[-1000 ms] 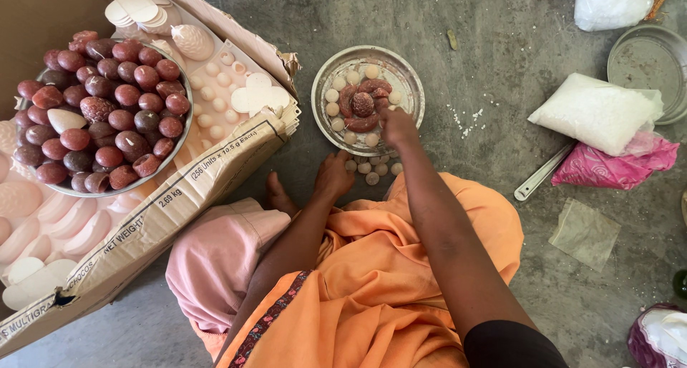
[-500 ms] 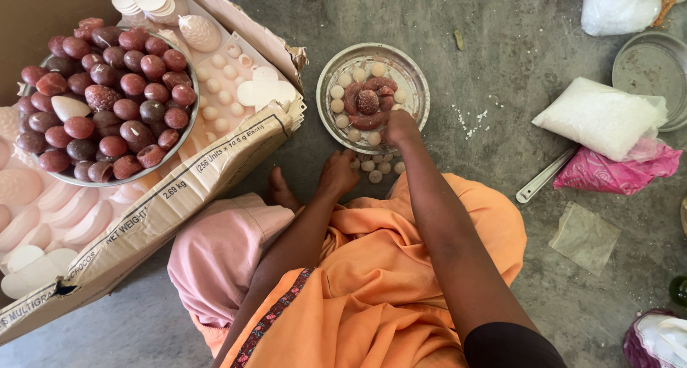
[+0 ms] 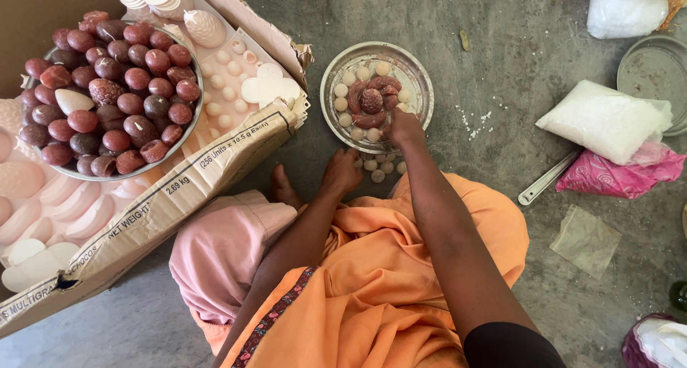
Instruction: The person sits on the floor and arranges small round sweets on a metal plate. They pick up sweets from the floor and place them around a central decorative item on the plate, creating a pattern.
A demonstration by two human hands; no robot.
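Note:
A small steel dish (image 3: 418, 71) sits on the concrete floor ahead of me. It holds dark red moulded pieces (image 3: 372, 99) ringed by small white wax balls (image 3: 342, 90). My right hand (image 3: 402, 127) rests at the dish's near rim, fingers curled over the white balls; what it grips is hidden. My left hand (image 3: 340, 175) lies on the floor just below the dish, fingers bent, next to several loose white balls (image 3: 379, 167).
A cardboard box (image 3: 164, 196) at left holds pale moulded shapes and a big steel bowl (image 3: 192, 128) of dark red pieces. A white bag (image 3: 605, 121), a pink bag (image 3: 619, 175), a metal lid (image 3: 655, 71) and a white tool (image 3: 544, 178) lie at right.
The view has drifted slightly, so everything sits a little more to the right. My right hand stays at the dish's near rim and my left hand stays on the floor.

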